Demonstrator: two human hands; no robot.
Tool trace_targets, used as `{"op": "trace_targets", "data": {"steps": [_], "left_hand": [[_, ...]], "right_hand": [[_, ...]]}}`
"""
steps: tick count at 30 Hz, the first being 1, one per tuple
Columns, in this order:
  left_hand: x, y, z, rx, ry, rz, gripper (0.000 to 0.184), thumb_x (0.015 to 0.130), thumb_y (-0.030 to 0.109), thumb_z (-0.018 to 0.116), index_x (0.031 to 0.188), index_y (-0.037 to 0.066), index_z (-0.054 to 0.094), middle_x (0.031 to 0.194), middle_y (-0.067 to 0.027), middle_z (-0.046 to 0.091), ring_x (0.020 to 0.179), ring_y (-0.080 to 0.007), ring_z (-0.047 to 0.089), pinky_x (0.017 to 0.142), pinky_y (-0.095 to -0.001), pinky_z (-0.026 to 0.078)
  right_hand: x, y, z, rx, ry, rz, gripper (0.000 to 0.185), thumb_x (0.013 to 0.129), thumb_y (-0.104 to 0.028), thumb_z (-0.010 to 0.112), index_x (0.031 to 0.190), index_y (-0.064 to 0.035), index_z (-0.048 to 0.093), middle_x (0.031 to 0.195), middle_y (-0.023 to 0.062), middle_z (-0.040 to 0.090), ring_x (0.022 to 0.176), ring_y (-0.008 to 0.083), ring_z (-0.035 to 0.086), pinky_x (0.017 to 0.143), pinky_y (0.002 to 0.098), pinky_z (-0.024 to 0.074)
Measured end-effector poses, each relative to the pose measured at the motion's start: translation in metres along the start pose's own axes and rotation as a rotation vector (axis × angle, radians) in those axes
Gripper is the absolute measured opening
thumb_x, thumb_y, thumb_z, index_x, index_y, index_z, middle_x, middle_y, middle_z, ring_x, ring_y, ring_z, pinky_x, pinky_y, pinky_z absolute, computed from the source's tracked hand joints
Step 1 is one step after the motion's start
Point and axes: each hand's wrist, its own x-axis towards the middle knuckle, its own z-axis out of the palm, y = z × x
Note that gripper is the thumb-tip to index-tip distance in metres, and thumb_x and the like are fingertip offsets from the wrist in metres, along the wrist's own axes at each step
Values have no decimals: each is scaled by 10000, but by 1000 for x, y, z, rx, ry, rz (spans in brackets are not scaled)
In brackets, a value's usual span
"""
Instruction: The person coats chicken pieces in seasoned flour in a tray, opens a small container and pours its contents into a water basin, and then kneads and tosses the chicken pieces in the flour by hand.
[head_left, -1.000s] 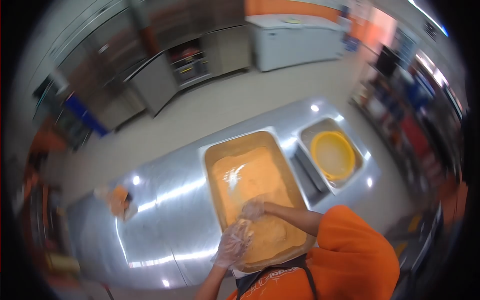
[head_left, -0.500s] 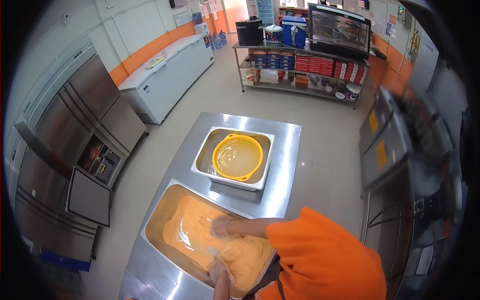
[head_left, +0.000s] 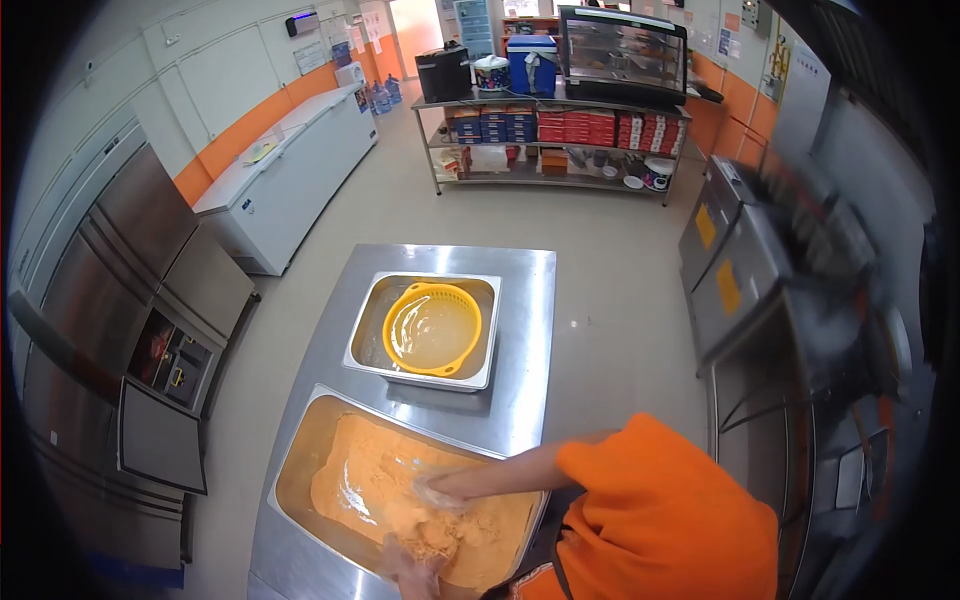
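Note:
A deep metal pan [head_left: 292,470] holds orange powdery breading [head_left: 350,465], with lumpy, coated-looking clumps [head_left: 435,535] near its middle. My right hand [head_left: 440,490], in a clear plastic glove, reaches in from the right and touches the breading; its fingers are blurred and partly sunk in it. My left hand [head_left: 410,570], also gloved, is at the near side of the pan beside the clumps, its fingers looking stretched out. Beyond this pan, a yellow strainer basket [head_left: 470,350] sits in a second metal pan [head_left: 490,345] containing cloudy liquid.
Both pans stand on a steel table [head_left: 515,400]. A refrigerator with an open lower door [head_left: 160,435] is at left, near a white chest freezer [head_left: 290,185]. At the back, a shelf unit [head_left: 560,175] carries boxes and a cooler [head_left: 532,65]. Steel equipment [head_left: 745,260] lines the right.
My right hand has shifted down toward the clumps, and my left hand has drawn back toward the pan's near wall. The view has turned slightly to the right.

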Motion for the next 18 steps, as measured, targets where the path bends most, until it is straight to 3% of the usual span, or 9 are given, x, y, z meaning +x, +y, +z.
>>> {"op": "trace_targets", "data": {"steps": [3,5,6,9,12,14,16,17,18], "left_hand": [[-11,-10,9,-46,-126,-87,547,928,410,429,1332,41,434,1242,-137,556,1089,-319,565,831,-445,516],[-18,-29,25,-138,-224,-211,537,927,392,440,1334,42,429,1243,-136,552,1091,-314,565,829,-447,521],[-20,-38,32,-203,-263,-267,532,927,383,446,1335,42,427,1244,-136,550,1091,-312,564,827,-447,523],[-15,-49,49,-437,-318,-362,520,926,355,463,1338,42,420,1246,-134,545,1094,-305,564,823,-449,531],[-4,-38,55,-743,-291,-345,510,924,328,479,1341,43,412,1248,-132,539,1096,-298,563,819,-451,538],[3,-8,48,-971,-254,-297,504,924,310,490,1343,43,407,1250,-131,536,1097,-293,562,817,-453,542],[3,28,29,-1119,-227,-205,500,923,292,502,1345,44,402,1251,-130,532,1098,-288,562,814,-454,547],[12,22,18,-1094,-264,-56,589,933,462,453,1353,53,396,1304,-164,508,1151,-354,531,890,-534,488],[-7,43,19,-903,-186,160,609,936,463,455,1387,66,359,1307,-166,505,1163,-343,523,938,-529,455]], "right_hand": [[2,-2,-19,-185,26,-108,204,891,-263,483,824,-105,592,719,9,560,613,135,510,504,330,382],[-37,-16,-34,-1156,-199,96,180,914,-248,475,918,-107,586,840,8,599,761,128,563,590,352,426],[-48,-15,-31,-1336,-277,78,175,918,-249,475,917,-108,579,831,6,590,748,129,557,588,347,427],[-69,-8,-22,-1066,-169,-19,163,930,-251,475,913,-112,559,804,-1,562,710,129,538,583,329,432],[-64,-2,-12,-417,-57,4,155,942,-253,475,910,-115,539,777,-7,535,671,130,520,577,312,436],[-58,-4,-14,153,-105,36,151,950,-254,475,908,-118,525,759,-11,516,645,130,508,574,301,439],[-46,-29,-32,331,-363,-256,149,958,-256,476,906,-120,512,741,-15,498,619,131,496,570,289,442],[-49,-59,-32,127,-443,-493,154,961,-252,468,877,-127,502,724,-15,496,604,125,493,548,283,438],[-53,-92,-31,-43,-483,-744,165,963,-248,461,849,-133,493,706,-15,494,588,118,490,527,277,434]]}}
